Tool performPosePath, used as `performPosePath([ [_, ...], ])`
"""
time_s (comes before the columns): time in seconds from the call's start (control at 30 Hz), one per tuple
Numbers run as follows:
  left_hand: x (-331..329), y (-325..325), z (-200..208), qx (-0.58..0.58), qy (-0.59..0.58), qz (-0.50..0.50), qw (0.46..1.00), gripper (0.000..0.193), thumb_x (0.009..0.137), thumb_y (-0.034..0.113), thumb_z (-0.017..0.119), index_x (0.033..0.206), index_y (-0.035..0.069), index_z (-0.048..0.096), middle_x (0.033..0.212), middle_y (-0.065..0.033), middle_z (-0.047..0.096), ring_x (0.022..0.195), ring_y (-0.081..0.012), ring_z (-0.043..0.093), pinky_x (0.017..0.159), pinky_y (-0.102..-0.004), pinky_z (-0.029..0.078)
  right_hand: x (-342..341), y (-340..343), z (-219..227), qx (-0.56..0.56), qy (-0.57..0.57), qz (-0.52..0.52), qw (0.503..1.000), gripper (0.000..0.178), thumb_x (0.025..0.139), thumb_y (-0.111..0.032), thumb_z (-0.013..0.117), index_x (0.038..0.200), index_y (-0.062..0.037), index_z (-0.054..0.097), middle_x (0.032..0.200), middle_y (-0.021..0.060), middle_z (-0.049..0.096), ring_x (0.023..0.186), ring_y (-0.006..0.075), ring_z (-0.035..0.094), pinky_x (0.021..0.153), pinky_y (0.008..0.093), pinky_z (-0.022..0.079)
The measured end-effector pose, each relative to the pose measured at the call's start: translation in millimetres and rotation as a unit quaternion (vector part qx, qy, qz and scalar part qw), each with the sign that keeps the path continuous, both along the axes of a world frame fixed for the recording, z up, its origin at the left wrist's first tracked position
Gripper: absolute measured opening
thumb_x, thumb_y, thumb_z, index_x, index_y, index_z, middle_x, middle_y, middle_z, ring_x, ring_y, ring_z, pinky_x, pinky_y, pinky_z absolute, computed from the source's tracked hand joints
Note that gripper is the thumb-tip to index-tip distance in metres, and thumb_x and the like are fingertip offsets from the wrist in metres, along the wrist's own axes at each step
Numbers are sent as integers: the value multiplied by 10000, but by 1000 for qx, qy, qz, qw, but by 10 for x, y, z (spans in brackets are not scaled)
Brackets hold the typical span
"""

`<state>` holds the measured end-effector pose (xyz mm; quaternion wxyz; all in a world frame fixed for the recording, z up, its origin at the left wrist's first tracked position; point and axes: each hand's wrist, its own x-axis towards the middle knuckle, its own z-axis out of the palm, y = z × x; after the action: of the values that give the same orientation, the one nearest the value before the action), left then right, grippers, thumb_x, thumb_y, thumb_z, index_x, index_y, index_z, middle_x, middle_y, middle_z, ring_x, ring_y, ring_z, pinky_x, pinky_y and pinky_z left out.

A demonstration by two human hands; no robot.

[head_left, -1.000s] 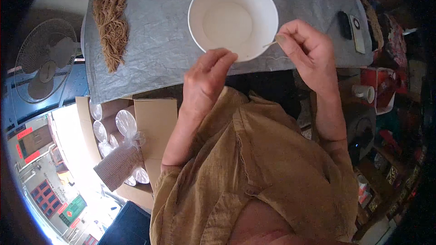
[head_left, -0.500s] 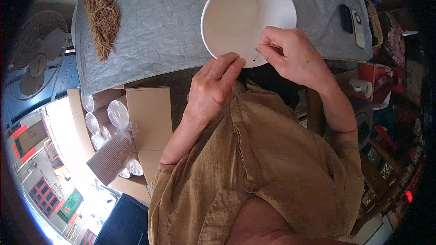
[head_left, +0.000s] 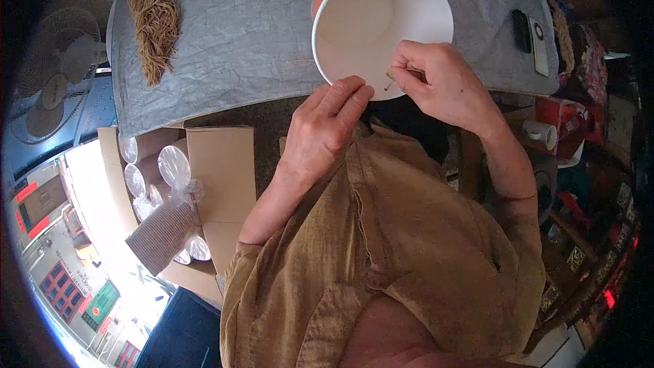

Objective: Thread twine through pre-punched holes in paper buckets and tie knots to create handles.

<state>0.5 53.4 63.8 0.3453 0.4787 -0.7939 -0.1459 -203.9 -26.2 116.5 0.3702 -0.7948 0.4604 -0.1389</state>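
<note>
Head view: both forearms come out of a brown shirt (head_left: 436,225), left slanting up and inward, right bent at the elbow and angled leftward. Two hands work at one white tub (head_left: 381,31). The left hand (head_left: 320,126), back upward, has its fingers bunched together on the near rim. The right hand (head_left: 436,85) pinches one thin cord (head_left: 390,84) narrowly between thumb and forefinger, beside one small dark spot (head_left: 386,88) on the tub's inner wall; whether the cord passes through there I cannot tell. The tub is over the near edge of the grey-covered table (head_left: 238,48), tilted, its mouth facing the person and slightly right, its long axis running back and leftward to the round base. One tan strand (head_left: 300,61) lies just left of it. Farther out are two flat objects side by side, one black (head_left: 522,31), one white (head_left: 539,44), and one brown fibre bundle (head_left: 155,20), lying lengthwise away from the person.
</note>
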Motion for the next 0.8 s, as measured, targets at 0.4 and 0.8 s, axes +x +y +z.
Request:
performPosePath([
  [0.4,-17,-6,-21,-11,-6,-8,1000,330,764,30,656,1093,46,672,1117,-89,645,971,-266,669,815,-358,570,3,-4,-3,4,20,-9,1000,136,844,-102,639,796,19,599,673,193,630,630,370,640,588,446,486],
  [0.8,-19,-176,102,1,10,8,1000,305,758,21,637,1055,81,676,1014,-61,612,864,-257,654,715,-366,555,85,-35,26,-19,57,-10,998,200,863,-193,642,777,-15,672,708,207,639,684,403,644,616,473,494],
])
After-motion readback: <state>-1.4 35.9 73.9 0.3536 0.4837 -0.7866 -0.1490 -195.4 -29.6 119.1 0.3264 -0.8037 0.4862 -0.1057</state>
